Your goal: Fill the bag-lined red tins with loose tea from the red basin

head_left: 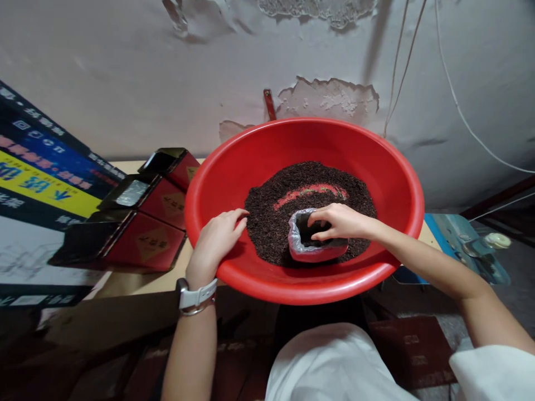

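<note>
A large red plastic basin holds a spread of dark loose grains, too fine to identify surely. My left hand rests over the basin's left rim, its fingers stretched inward to the edge of the grains, holding nothing visible. Inside the basin, near its front, sits a red box with a clear plastic liner folded over its mouth. My right hand reaches into that mouth, thumb and fingers apart. Dark material shows within the box, and the fingertips are partly hidden there.
Several red boxes with open black flaps stand left of the basin on a pale table. A large printed carton is at far left. A peeling wall rises behind. Cords hang at right, above a blue surface.
</note>
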Action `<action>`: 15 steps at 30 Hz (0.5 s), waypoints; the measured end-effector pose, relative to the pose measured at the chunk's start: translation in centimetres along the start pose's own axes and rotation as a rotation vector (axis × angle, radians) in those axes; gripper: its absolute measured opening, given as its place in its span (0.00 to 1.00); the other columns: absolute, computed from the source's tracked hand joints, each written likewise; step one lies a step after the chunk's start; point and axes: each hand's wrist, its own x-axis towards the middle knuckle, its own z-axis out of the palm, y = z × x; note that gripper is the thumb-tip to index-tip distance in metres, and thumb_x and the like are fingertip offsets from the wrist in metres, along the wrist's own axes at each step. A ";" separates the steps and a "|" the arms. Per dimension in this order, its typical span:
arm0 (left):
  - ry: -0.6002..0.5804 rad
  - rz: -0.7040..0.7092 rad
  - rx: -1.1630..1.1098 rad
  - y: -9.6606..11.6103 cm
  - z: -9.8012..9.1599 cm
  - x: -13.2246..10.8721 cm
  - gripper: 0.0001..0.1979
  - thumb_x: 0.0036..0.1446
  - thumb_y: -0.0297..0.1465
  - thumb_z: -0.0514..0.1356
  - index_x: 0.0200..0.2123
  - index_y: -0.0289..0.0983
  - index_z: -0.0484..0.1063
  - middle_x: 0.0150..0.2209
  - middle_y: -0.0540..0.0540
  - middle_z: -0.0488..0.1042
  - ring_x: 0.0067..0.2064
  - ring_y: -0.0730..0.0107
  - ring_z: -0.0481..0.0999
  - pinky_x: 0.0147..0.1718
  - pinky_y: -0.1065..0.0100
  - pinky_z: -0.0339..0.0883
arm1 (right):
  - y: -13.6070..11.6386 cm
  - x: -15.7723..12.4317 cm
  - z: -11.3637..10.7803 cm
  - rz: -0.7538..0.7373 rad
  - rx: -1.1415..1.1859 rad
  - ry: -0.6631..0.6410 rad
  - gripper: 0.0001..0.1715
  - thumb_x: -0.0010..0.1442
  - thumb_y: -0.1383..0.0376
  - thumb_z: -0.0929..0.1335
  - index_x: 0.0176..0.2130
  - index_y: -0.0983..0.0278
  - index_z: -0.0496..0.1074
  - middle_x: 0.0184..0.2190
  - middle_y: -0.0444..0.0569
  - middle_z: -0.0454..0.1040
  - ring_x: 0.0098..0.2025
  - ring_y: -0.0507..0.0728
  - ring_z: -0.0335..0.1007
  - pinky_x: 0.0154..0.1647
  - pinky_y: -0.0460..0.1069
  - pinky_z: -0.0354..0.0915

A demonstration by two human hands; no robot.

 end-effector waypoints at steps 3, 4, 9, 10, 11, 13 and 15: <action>-0.020 0.004 -0.005 0.0 -0.1 0.1 0.20 0.62 0.33 0.45 0.51 0.35 0.70 0.49 0.39 0.75 0.51 0.53 0.73 0.50 0.57 0.65 | 0.5 0.3 -1.5 0.033 0.081 0.087 0.15 0.59 0.58 0.68 0.40 0.65 0.75 0.33 0.47 0.76 0.33 0.52 0.70 0.35 0.46 0.60; -0.031 0.004 -0.007 0.0 -0.1 0.1 0.20 0.62 0.33 0.45 0.51 0.35 0.70 0.50 0.40 0.74 0.51 0.53 0.73 0.50 0.57 0.65 | 1.0 0.5 -2.3 0.058 0.096 0.131 0.15 0.60 0.58 0.66 0.40 0.65 0.75 0.33 0.47 0.76 0.33 0.51 0.70 0.36 0.46 0.60; -0.062 0.004 -0.022 0.0 -0.2 0.3 0.20 0.62 0.33 0.45 0.51 0.35 0.70 0.51 0.40 0.74 0.52 0.52 0.73 0.49 0.57 0.66 | 6.7 2.2 -5.2 0.442 -0.043 -0.043 0.19 0.57 0.57 0.68 0.46 0.65 0.74 0.39 0.51 0.77 0.40 0.57 0.72 0.40 0.49 0.63; -0.063 0.004 -0.025 0.0 -0.2 0.3 0.20 0.62 0.33 0.45 0.51 0.35 0.70 0.51 0.40 0.74 0.52 0.52 0.73 0.49 0.57 0.66 | 8.1 2.3 -5.1 0.547 -0.106 -0.120 0.26 0.52 0.57 0.72 0.49 0.66 0.73 0.43 0.54 0.76 0.43 0.60 0.72 0.41 0.50 0.64; -0.063 0.004 -0.027 0.0 -0.2 0.3 0.20 0.62 0.33 0.45 0.51 0.35 0.70 0.51 0.40 0.74 0.52 0.52 0.73 0.49 0.57 0.66 | 9.5 2.1 -4.7 0.646 -0.158 -0.195 0.36 0.44 0.58 0.76 0.52 0.66 0.71 0.47 0.56 0.74 0.46 0.62 0.70 0.43 0.51 0.64; -0.068 0.004 -0.024 0.1 -0.2 0.3 0.20 0.62 0.32 0.45 0.51 0.35 0.70 0.51 0.40 0.74 0.52 0.52 0.73 0.49 0.57 0.65 | 12.0 1.3 -2.9 0.783 -0.189 -0.291 0.53 0.28 0.62 0.80 0.54 0.67 0.69 0.53 0.58 0.70 0.51 0.65 0.68 0.44 0.51 0.65; -0.074 0.007 -0.021 0.1 -0.2 0.3 0.20 0.62 0.32 0.45 0.51 0.34 0.70 0.51 0.40 0.74 0.52 0.52 0.73 0.49 0.57 0.66 | 13.8 -0.1 -0.3 0.782 -0.138 -0.143 0.51 0.24 0.62 0.80 0.50 0.69 0.73 0.51 0.58 0.72 0.50 0.64 0.68 0.43 0.50 0.65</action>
